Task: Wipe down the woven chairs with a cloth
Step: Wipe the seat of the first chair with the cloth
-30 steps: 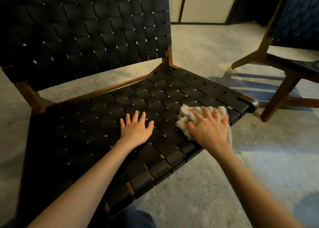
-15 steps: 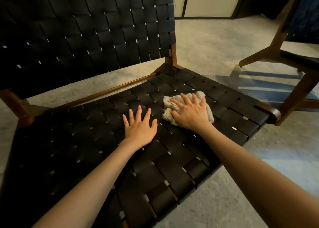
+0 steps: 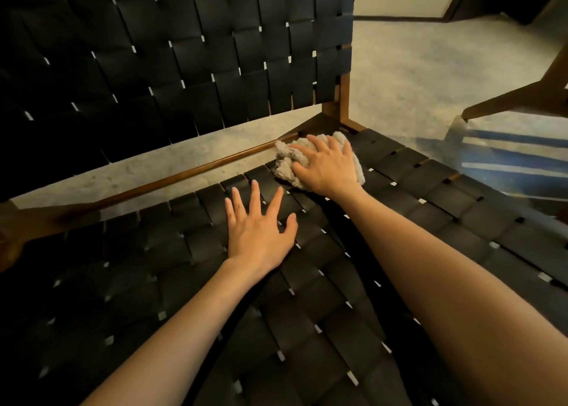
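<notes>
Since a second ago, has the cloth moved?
Yes: the cloth, under the right hand, went from the front edge of the seat back to the rear rail.

2 woven chairs: near chair (image 3: 430, 209), black weave on a wood frame; second chair (image 3: 522, 98), cut off at the right edge. 1 grey cloth (image 3: 285, 159). 2 hands: 1 left hand (image 3: 258, 233), 1 right hand (image 3: 329, 169). 2 bare forearms.

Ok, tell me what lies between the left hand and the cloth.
Only a narrow strip of bare woven seat, in the head view; the left hand lies just short of the cloth under the right hand.
</notes>
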The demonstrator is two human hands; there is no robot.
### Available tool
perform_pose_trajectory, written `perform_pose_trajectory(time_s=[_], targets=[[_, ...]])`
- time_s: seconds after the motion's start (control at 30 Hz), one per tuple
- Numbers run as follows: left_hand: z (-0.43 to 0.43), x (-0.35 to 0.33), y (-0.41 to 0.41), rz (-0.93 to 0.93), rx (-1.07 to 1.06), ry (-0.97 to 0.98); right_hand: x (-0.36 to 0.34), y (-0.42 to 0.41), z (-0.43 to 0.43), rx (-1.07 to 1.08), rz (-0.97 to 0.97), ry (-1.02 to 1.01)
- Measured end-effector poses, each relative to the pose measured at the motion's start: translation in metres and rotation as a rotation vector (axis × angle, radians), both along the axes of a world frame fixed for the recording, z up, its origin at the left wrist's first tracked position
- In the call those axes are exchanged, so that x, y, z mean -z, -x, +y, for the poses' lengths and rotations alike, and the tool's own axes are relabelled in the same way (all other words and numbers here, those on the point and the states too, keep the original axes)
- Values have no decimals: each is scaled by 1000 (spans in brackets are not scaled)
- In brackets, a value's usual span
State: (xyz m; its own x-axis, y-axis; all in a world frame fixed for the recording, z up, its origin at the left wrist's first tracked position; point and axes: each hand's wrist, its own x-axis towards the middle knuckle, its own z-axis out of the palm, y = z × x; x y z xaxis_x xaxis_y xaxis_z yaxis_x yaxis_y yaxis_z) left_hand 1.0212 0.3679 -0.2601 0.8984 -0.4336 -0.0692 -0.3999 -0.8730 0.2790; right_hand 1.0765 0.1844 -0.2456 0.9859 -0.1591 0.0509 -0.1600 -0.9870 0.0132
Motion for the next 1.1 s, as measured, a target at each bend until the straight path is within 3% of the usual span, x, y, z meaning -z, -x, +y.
perform_pose_trajectory(time_s=[0.23,0.5,0.7,1.1], targets=[[1,8,-8,-26,15,-17,-10,-21,-31,226,-27,82],[3,2,-5,24,43,-34,-22,9,-28,247,20,35],[-5,-14,11,270,107,-79,-48,84,-37,247,59,59],[-26,-49,94,395,201,-56,-97,249,-59,405,43,97]])
